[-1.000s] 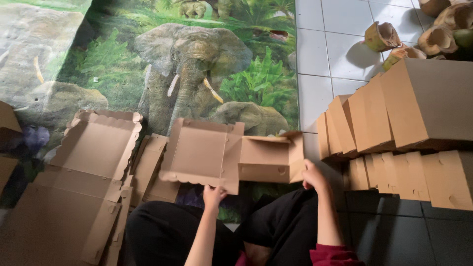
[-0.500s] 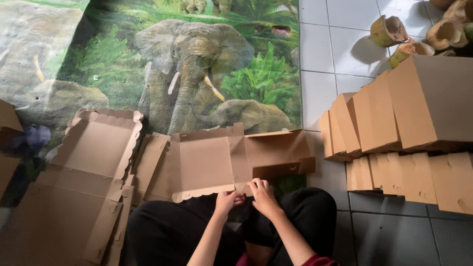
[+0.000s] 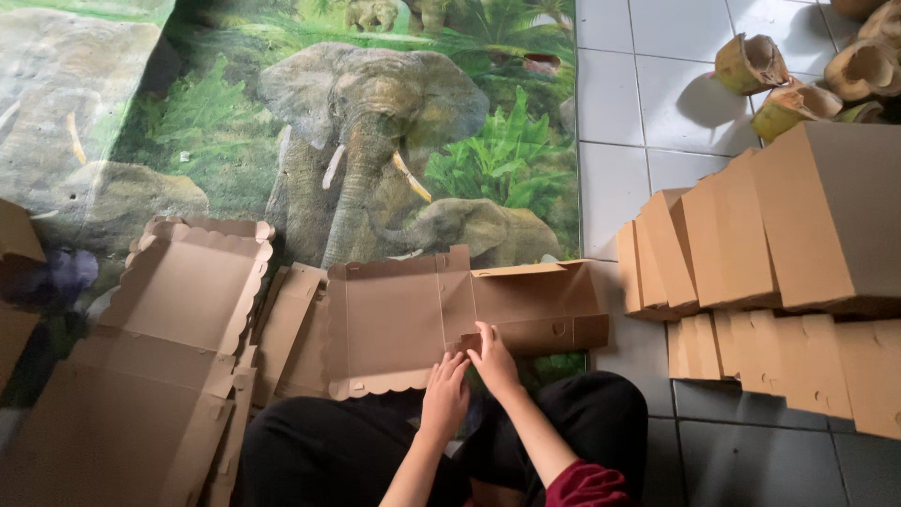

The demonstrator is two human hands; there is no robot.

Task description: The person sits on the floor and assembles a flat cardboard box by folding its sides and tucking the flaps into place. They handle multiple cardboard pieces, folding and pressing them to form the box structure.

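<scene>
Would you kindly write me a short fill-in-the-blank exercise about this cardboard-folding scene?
1. Both hands, the left hand and right hand, rest on a partly folded ____ box.
2. The mat under it shows a large ____.
3. The folded boxes are stacked on the person's ____ side.
4. Flat box blanks lie on the person's ____ side.

Missing words: cardboard; elephant; right; left

floor: white tiles (image 3: 657, 103) at the top, dark grey tiles (image 3: 751, 460) near the person
mat: a big elephant picture mat (image 3: 375, 141) lies on the floor
on the mat: a flat brown box sheet (image 3: 404, 319), with more flat sheets (image 3: 160, 376) beside it
on the tiles: a row of folded brown boxes (image 3: 779, 244)
top corner: cut coconut shells (image 3: 751, 64)
</scene>
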